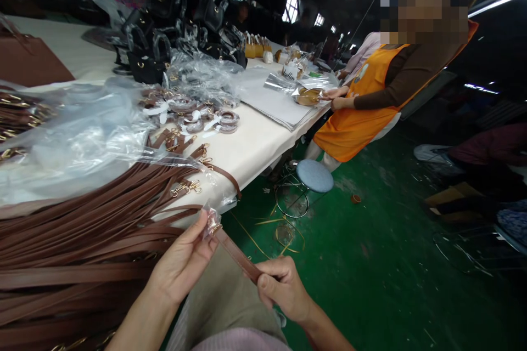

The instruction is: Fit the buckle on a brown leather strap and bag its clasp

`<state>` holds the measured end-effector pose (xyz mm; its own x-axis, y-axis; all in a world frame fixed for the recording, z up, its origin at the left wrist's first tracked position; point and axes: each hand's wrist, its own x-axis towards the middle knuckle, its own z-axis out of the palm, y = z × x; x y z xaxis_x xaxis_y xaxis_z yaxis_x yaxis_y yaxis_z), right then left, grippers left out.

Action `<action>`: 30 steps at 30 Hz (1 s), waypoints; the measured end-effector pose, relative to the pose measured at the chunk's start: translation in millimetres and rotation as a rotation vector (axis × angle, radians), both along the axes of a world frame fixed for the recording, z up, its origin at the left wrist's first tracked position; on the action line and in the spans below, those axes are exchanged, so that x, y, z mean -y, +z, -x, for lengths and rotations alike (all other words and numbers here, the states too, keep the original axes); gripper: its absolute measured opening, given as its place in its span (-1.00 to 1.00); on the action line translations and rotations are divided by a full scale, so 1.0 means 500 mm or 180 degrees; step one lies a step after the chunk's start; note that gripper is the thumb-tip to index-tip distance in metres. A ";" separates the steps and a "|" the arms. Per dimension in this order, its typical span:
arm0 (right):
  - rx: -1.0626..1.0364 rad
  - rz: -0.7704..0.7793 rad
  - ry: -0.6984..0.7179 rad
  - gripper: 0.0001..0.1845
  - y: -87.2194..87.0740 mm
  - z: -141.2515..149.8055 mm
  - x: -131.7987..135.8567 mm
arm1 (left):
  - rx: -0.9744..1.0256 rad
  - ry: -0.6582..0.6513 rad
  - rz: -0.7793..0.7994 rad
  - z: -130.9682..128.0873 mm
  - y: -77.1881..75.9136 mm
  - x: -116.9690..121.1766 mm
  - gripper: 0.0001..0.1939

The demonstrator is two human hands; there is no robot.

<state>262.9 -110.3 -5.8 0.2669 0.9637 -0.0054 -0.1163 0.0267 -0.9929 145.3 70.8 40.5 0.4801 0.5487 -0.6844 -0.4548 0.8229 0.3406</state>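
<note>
A brown strap (235, 252) stretches between my two hands, just off the table's edge. My left hand (185, 255) pinches its far end, where a gold clasp sits inside a small clear plastic wrap (211, 221). Lower down, the fingers of my right hand (284, 285) are wrapped round the strap's other part. To the left lies a large pile of long brown straps (94, 225) with gold clasps (187, 187) at their ends. Coiled straps (226, 120) with white tags rest further up the table.
Clear plastic bags (94, 137) cover part of the white table (255, 142). Black handbags (150, 57) stand behind. A co-worker in an orange apron (349, 126) handles a yellow item (308, 96) at the table's far side. A blue round stool (315, 175) stands on the green floor.
</note>
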 end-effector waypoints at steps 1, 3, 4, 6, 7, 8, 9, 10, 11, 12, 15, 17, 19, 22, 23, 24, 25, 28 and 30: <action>0.0011 0.0050 -0.0040 -0.49 -0.002 0.000 -0.002 | -0.0029 -0.0022 -0.0112 0.000 -0.002 0.002 -0.82; 0.0091 0.0212 -0.0103 -0.48 -0.005 0.001 -0.006 | -0.0103 -0.0036 -0.0346 0.001 -0.008 0.006 -0.80; 0.0142 0.0308 -0.0135 -0.47 -0.008 0.002 -0.008 | -0.0127 -0.0047 -0.0469 0.002 -0.013 0.008 -0.80; 0.0184 0.0508 -0.0199 -0.44 -0.015 0.003 -0.012 | -0.0155 -0.0126 -0.0769 0.007 -0.026 0.010 -0.87; 0.0146 0.0591 -0.0249 -0.43 -0.018 0.004 -0.013 | -0.0183 -0.0197 -0.0947 0.010 -0.033 0.011 -0.88; 0.0077 0.0668 -0.0301 -0.42 -0.021 0.006 -0.015 | -0.0233 -0.0269 -0.1154 0.013 -0.040 0.011 -0.80; -0.0005 0.0740 -0.0352 -0.41 -0.024 0.008 -0.017 | -0.0335 -0.0328 -0.1364 0.018 -0.048 0.010 -0.69; -0.0094 0.0808 -0.0391 -0.40 -0.026 0.010 -0.019 | -0.0497 -0.0380 -0.1543 0.022 -0.056 0.010 -0.61; -0.0186 0.0873 -0.0421 -0.38 -0.027 0.012 -0.022 | -0.0693 -0.0436 -0.1689 0.027 -0.063 0.011 -0.56; -0.0276 0.0933 -0.0445 -0.37 -0.027 0.015 -0.025 | -0.0888 -0.0514 -0.1804 0.030 -0.070 0.012 -0.54; -0.0504 0.1063 -0.0430 -0.36 -0.027 0.022 -0.039 | -0.1216 -0.0982 -0.1998 0.032 -0.090 0.031 -0.49; -0.0600 0.1096 -0.0369 -0.38 -0.028 0.025 -0.051 | -0.1129 -0.1396 -0.2022 0.026 -0.103 0.054 -0.48; -0.0725 0.1141 -0.0292 -0.39 -0.028 0.024 -0.062 | -0.0866 -0.1667 -0.1901 0.020 -0.116 0.076 -0.51; -0.1176 0.1083 0.0092 -0.45 -0.026 0.011 -0.066 | -0.0445 -0.1628 -0.1436 0.022 -0.126 0.085 -0.57; -0.1298 0.1001 0.0334 -0.46 -0.026 0.004 -0.065 | -0.0374 -0.1540 -0.1253 0.027 -0.127 0.079 -0.57; -0.1326 0.0905 0.0594 -0.46 -0.027 -0.003 -0.061 | -0.0346 -0.1433 -0.1101 0.033 -0.126 0.068 -0.57; -0.1243 0.0820 0.0821 -0.46 -0.028 -0.010 -0.058 | -0.0354 -0.1307 -0.1000 0.039 -0.125 0.056 -0.55; -0.0687 0.0779 0.1035 -0.46 -0.037 -0.026 -0.047 | -0.0451 -0.1031 -0.1023 0.056 -0.119 0.022 -0.51; -0.0447 0.0846 0.0884 -0.44 -0.044 -0.029 -0.044 | -0.0538 -0.1109 -0.1149 0.062 -0.118 0.015 -0.52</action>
